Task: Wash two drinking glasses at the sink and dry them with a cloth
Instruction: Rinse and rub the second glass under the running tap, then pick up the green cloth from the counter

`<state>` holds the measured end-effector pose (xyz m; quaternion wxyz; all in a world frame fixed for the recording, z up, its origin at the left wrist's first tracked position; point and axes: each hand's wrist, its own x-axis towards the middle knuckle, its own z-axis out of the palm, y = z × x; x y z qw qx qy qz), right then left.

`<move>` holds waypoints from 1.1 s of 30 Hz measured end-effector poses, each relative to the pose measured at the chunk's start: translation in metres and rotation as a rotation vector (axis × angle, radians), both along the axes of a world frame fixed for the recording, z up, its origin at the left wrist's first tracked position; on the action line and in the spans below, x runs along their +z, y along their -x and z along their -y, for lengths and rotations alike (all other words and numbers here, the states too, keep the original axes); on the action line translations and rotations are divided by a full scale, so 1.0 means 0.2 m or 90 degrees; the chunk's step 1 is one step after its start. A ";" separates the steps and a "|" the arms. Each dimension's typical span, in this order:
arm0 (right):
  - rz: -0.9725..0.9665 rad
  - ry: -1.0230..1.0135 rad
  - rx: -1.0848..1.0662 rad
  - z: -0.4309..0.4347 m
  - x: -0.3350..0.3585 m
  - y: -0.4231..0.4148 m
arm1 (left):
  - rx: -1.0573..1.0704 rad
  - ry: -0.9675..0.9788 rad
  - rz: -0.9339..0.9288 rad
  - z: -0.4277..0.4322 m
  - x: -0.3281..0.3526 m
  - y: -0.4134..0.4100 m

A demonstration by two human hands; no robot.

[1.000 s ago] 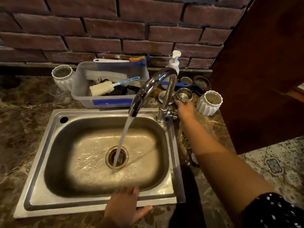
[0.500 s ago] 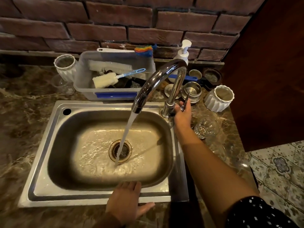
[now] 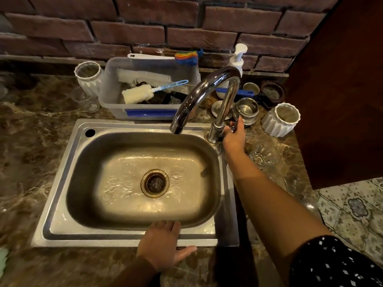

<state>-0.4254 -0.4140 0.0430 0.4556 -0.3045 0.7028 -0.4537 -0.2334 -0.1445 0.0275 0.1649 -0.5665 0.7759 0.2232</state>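
Brown marble counter [image 3: 31,154], brick wall [image 3: 145,27] behind, wet steel sink [image 3: 57,212]. I've got the right hand [image 3: 234,138] reached out, fingers curled round the tap lever [image 3: 235,119]. Left hand [image 3: 163,243] lies flat on the sink's front rim, holding nothing. One glass [image 3: 264,155] sits off the sink's right edge, just beside the right wrist; another glass [image 3: 85,99] is at the back left.
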 end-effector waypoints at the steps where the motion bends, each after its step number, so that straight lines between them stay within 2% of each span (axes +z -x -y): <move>1: -0.006 -0.003 0.000 0.00 0.00 0.00 | 0.002 -0.002 -0.003 0.00 0.00 0.00; 4: -0.045 -0.019 0.028 0.01 0.02 0.01 | 0.016 -0.010 -0.021 -0.01 -0.02 -0.01; 8: -0.152 -0.059 0.104 -0.07 0.10 0.01 | 0.018 0.040 -0.018 -0.03 -0.02 -0.01; 11: -0.212 -0.038 0.158 -0.23 0.14 -0.01 | 0.024 0.037 -0.022 -0.03 0.03 -0.01; 14: -0.222 -0.048 0.188 -0.48 0.20 -0.11 | 0.040 0.047 -0.078 -0.04 0.06 -0.03; 17: -0.240 -0.063 0.327 -0.74 0.22 -0.28 | 0.056 -0.010 -0.161 -0.08 0.10 -0.15; 22: -0.277 -0.086 0.565 -1.06 0.25 -0.70 | 0.114 0.062 -0.230 -0.23 0.23 -0.62; 27: -0.320 -0.057 0.747 -1.32 0.25 -1.20 | 0.303 0.137 -0.304 -0.51 0.26 -1.20; 33: -0.348 -0.017 0.856 -1.56 0.26 -1.78 | 0.437 0.238 -0.260 -0.82 0.23 -1.83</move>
